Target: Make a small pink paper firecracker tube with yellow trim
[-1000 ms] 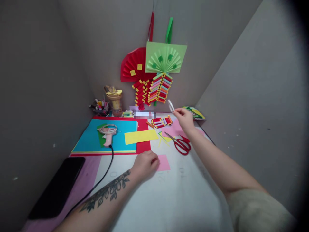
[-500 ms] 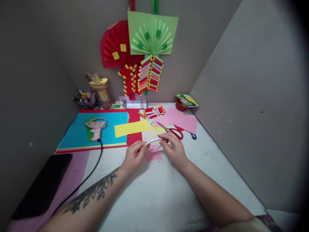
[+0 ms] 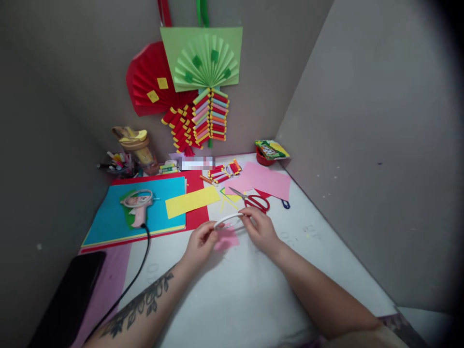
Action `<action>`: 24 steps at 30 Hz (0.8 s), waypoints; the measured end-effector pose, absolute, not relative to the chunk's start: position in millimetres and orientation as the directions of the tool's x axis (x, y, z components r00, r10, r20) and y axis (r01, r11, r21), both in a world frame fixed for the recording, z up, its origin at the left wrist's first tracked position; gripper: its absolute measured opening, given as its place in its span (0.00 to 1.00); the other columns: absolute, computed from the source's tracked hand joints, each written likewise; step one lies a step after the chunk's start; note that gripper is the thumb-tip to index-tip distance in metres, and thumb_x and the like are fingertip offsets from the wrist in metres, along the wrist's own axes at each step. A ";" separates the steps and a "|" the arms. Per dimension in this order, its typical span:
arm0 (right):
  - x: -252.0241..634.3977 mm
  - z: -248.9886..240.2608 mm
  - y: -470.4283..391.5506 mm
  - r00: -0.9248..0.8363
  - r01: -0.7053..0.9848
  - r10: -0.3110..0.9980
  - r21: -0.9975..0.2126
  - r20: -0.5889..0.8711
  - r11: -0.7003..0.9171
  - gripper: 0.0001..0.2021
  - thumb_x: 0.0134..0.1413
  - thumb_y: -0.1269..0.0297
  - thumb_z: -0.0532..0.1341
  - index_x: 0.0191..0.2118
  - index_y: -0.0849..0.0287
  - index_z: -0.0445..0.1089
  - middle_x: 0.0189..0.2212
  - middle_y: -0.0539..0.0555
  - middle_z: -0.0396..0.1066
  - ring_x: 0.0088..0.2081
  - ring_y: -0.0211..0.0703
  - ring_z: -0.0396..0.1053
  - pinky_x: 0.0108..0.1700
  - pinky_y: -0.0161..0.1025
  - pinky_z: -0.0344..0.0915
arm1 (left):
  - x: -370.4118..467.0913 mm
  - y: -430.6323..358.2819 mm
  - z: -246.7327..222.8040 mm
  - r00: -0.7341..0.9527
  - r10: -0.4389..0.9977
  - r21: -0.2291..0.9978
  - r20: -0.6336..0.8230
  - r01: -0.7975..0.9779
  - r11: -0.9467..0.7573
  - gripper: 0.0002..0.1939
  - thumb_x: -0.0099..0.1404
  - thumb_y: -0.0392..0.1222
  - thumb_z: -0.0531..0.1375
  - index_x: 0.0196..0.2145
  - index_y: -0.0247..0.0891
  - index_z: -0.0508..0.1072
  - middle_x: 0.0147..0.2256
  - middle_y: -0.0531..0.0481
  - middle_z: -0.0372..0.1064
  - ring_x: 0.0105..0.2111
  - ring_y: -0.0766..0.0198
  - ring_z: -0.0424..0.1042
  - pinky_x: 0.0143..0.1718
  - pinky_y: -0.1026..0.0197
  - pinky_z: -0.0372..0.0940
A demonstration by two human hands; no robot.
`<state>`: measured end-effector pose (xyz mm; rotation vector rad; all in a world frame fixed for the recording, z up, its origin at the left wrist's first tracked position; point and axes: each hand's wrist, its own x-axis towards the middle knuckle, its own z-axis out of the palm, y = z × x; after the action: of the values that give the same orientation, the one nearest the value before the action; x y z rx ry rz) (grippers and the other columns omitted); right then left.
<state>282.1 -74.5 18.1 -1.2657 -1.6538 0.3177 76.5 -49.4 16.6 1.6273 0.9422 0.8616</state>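
Observation:
Between my hands is a narrow white tape roll [image 3: 225, 218], seen as a thin ring tilted above the table. My left hand [image 3: 200, 242] pinches its left side between thumb and fingers. On the right side, my right hand [image 3: 259, 229] holds it with thumb and fingertips. A small pink paper piece [image 3: 228, 239] lies on the table beneath the roll. Just beyond my right hand are red-handled scissors [image 3: 256, 201], blades pointing away to the left. Yellow paper scraps [image 3: 232, 197] lie by the blades.
A yellow strip [image 3: 192, 201] crosses blue sheets [image 3: 105, 215] and red paper. A pink handheld fan [image 3: 140, 209] with a black cable rests on the left, near a black phone [image 3: 68, 299]. Pink paper [image 3: 268, 180] lies behind the scissors. Paper fans [image 3: 206, 58] hang on the wall.
The camera view has turned slightly, so the table and wall things sit further left and mostly lower. Both hands still hold the tape roll, which now shows more as a raised arc.

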 end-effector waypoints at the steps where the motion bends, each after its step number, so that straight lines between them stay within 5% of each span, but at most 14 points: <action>1: 282.6 17.0 -74.7 -0.002 0.605 0.819 -0.651 0.574 0.458 0.10 0.56 0.72 0.53 0.42 0.55 0.66 0.35 0.54 0.70 0.38 0.43 0.68 0.41 0.42 0.66 | 76.6 -50.2 17.4 0.453 0.887 0.974 0.088 0.147 -0.172 0.19 0.63 0.52 0.52 0.41 0.35 0.73 0.40 0.43 0.73 0.40 0.58 0.70 0.41 0.59 0.64; 7: 278.4 14.2 -81.1 -0.200 0.593 0.739 -0.522 0.643 0.614 0.18 0.57 0.74 0.52 0.52 0.51 0.61 0.36 0.55 0.67 0.38 0.42 0.66 0.40 0.42 0.67 | 71.9 -53.2 10.5 0.543 0.840 0.982 0.002 0.159 -0.105 0.16 0.64 0.50 0.53 0.39 0.36 0.73 0.33 0.47 0.72 0.34 0.62 0.69 0.37 0.62 0.63; 14: 275.6 9.3 -83.1 -0.012 0.585 0.771 -0.621 0.637 0.522 0.12 0.55 0.73 0.54 0.45 0.55 0.62 0.33 0.54 0.69 0.36 0.41 0.68 0.38 0.39 0.67 | 71.6 -46.4 -4.4 0.394 0.914 0.990 -0.095 0.136 0.044 0.18 0.61 0.54 0.55 0.35 0.35 0.73 0.22 0.51 0.66 0.24 0.67 0.64 0.27 0.65 0.59; 19: 274.4 6.1 -81.2 0.121 0.567 0.795 -0.699 0.594 0.436 0.09 0.55 0.71 0.56 0.42 0.55 0.64 0.33 0.53 0.71 0.35 0.41 0.70 0.38 0.38 0.68 | 77.2 -47.9 -2.5 0.414 0.904 0.993 -0.106 -0.005 0.118 0.19 0.59 0.54 0.58 0.37 0.33 0.73 0.27 0.47 0.69 0.28 0.64 0.65 0.29 0.64 0.60; 24: 270.1 10.7 -82.8 0.082 0.530 0.702 -0.628 0.707 0.571 0.10 0.55 0.72 0.56 0.41 0.53 0.66 0.35 0.54 0.70 0.39 0.43 0.69 0.41 0.42 0.68 | 74.6 -53.4 5.8 0.422 0.906 0.999 0.021 -0.050 0.000 0.20 0.60 0.56 0.55 0.32 0.34 0.73 0.29 0.46 0.69 0.27 0.64 0.64 0.29 0.64 0.58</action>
<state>270.1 -82.8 10.7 -1.0707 -1.5766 0.1751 74.6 -53.4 5.8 1.3566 0.8438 0.9135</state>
